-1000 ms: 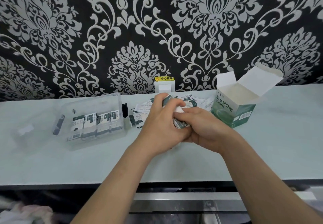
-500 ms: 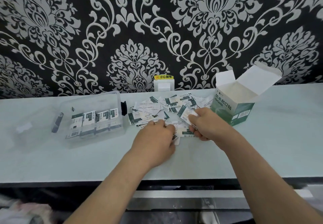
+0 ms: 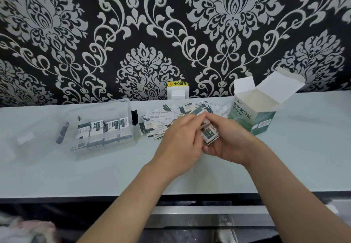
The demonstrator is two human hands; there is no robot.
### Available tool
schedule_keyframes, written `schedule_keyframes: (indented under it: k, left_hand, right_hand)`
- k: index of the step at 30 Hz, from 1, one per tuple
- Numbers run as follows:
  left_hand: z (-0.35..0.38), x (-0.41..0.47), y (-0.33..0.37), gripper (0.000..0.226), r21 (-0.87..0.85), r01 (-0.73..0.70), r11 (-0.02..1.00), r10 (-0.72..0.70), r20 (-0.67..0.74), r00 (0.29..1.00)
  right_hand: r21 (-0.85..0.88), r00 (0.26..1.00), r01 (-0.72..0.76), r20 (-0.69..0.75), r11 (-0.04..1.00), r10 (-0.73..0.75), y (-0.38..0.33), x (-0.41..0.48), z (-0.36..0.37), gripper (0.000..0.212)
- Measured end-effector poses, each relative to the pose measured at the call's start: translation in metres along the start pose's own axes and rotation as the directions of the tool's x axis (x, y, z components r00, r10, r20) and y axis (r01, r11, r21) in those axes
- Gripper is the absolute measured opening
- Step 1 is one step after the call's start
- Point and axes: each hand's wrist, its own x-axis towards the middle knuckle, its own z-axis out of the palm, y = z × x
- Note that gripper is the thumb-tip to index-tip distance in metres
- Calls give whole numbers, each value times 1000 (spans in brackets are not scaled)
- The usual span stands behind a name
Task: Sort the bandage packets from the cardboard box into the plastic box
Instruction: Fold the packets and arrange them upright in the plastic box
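Furthest left of the plastic box [image 3: 114,150], a faint clear plastic piece [image 3: 25,138] with a pale patch is seen lying on the pale counter [image 3: 294,159]. The plastic box itself is open and transparent, and a row of sorted packets [image 3: 98,128] is stood on edge inside it. Just right of the plastic box, beside its black clip [image 3: 134,117], a loose heap of bandage packets [image 3: 161,118] is spread flat on the counter, overlapping one another. Behind that heap, to the right of the plastic box and against the patterned wallpaper [image 3: 76,34], a white wall socket [image 3: 177,94] is mounted under a yellow warning sticker [image 3: 177,83].

Further right of the plastic box, raised above the near edge of the heap, a held stack [image 3: 209,136] of packets is gripped by both hands. The left hand [image 3: 182,140] is curled, its fingertips closed on the upper end of the stack. The right hand [image 3: 229,146] is cupped round the stack from the other side, fingers bent beneath it and thumb laid on top.

Furthest right of the plastic box, the green and white cardboard box [image 3: 252,118] is stood upright with its flaps raised.
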Motion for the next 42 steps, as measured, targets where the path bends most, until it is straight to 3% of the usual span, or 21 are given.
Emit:
schedule_keyframes:
  k: [2, 4, 8, 10, 14, 17, 20, 22, 24, 26, 28, 31, 34, 39, 42]
  left_hand:
    - [-3, 2, 2, 47, -133, 95, 987, -89, 46, 995]
    - [-4, 5, 0, 47, -140, 137, 981, -128, 70, 989]
    - [10, 15, -19, 41, 168, 92, 981, -132, 249, 959]
    - [18, 18, -25, 45, 290, 101, 952, -201, 341, 918]
    - [28, 29, -26, 57, 311, 219, 925, -318, 316, 894]
    - [31, 35, -26, 51, 224, 331, 917, -391, 324, 862]
    - [32, 37, -26, 28, 99, 376, 921, -388, 277, 879]
    - [28, 37, -23, 14, -50, 405, 913, -386, 217, 896]
    - [22, 40, -18, 14, -242, 412, 878, -392, 129, 911]
    - [14, 44, -14, 16, -454, 417, 788, -465, 7, 885]
    - [7, 46, -15, 14, -680, 387, 623, -580, -70, 812]
    - [5, 49, -18, 9, -900, 290, 326, -691, -17, 723]
    - [6, 49, -13, 6, -965, 227, 131, -709, 69, 701]
    - [-5, 46, -13, 13, -983, 183, 29, -703, 110, 703]
    - [-19, 43, -22, 22, -967, 255, -4, -699, 185, 691]
  right_hand:
    - [7, 998, 18, -52, 1000, -18, -3, -2, -9, 22]
    - [-78, 989, 41, -137, 996, -52, -4, -3, -16, 18]
    - [-530, 909, 58, -322, 846, -264, -2, 2, -29, 13]
    - [-610, 892, 40, -334, 791, -303, -1, 4, -36, 13]
    - [-698, 888, 5, -326, 716, -324, 2, 6, -42, 23]
    - [-713, 885, 7, -322, 701, -337, 4, 6, -45, 24]
    - [-671, 889, 16, -330, 741, -318, 4, 6, -47, 18]
    - [-597, 897, 32, -336, 801, -287, 5, 6, -45, 15]
    - [-489, 910, 76, -322, 869, -261, 5, 6, -44, 11]
    - [-379, 927, 126, -284, 917, -244, 5, 5, -41, 6]
    - [-285, 944, 164, -231, 944, -234, 8, 6, -37, 9]
    - [-218, 952, 238, -141, 947, -271, 12, 13, -26, 15]
    - [-213, 948, 280, -93, 936, -304, 16, 19, -12, 10]
    - [-88, 946, 295, -117, 952, -303, 19, 27, 5, 16]
    - [-209, 885, 367, -222, 906, -410, 16, 30, 5, 25]
